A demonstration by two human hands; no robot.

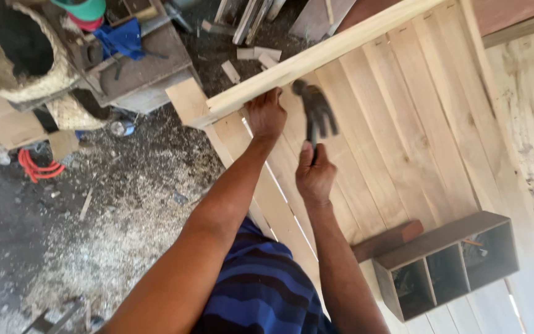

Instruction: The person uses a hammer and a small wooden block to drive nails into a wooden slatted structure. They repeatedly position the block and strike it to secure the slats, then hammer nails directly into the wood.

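Your right hand (314, 175) was clamped on the hammer (316, 111) handle, its head blurred and raised just beside the batten (316, 59). Your left hand (266, 114) gripped that batten's lower edge, pinning it across the slat panel (403, 124) — this looked like the nailing step. The next blow called for a steady batten and fingers clear of the head. Beyond lay sawdust and offcuts (251, 59).
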